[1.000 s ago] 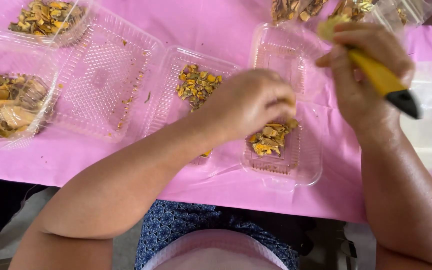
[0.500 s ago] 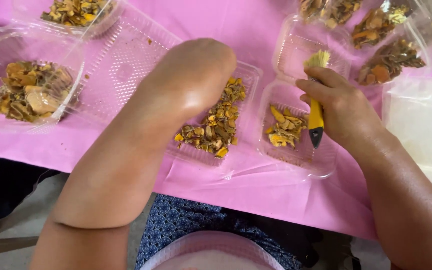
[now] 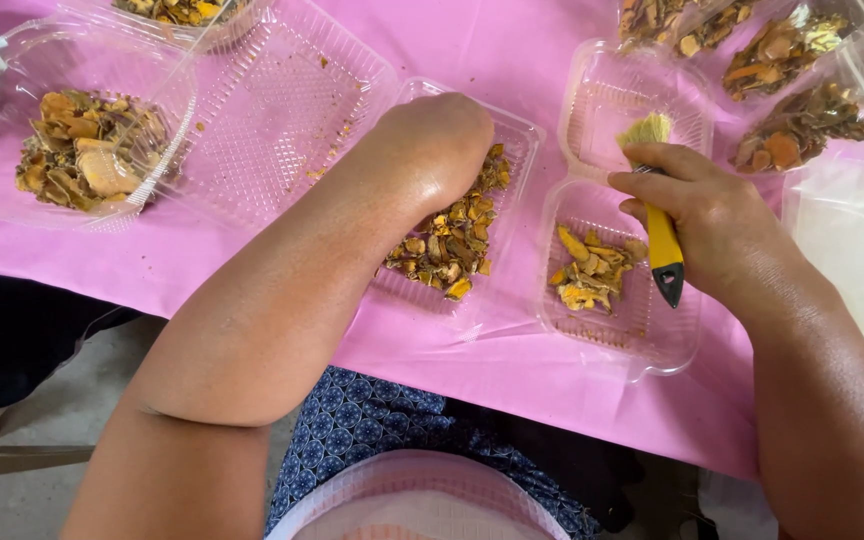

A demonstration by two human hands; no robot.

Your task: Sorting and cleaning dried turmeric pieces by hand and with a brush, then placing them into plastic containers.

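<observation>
**Brush over one tray, hand in another**

The right hand (image 3: 712,215) has its fingers clamped round the yellow handle of a small brush (image 3: 658,215), bristles pointing to twelve o'clock and resting in the empty upper half of a clear hinged tray (image 3: 642,345). The lower half of that tray, at six o'clock from the bristles, holds a small heap of yellow-orange dried pieces (image 3: 592,275).

At nine o'clock from the brush, the left hand (image 3: 437,145) reaches down into a second clear tray (image 3: 517,130), knuckles up over a larger heap of mixed brown and orange pieces (image 3: 447,250). Its fingers are hidden under the hand, so I cannot tell whether they are pinched on anything or loose.

As a judgement, the sorting looks partway through: the right tray holds only a little, the middle heap is still large. An open empty tray (image 3: 282,110) lies at ten o'clock from the left hand, a filled container (image 3: 77,160) at far nine o'clock, and more filled trays (image 3: 792,90) crowd one o'clock on the pink tablecloth (image 3: 472,40).
</observation>
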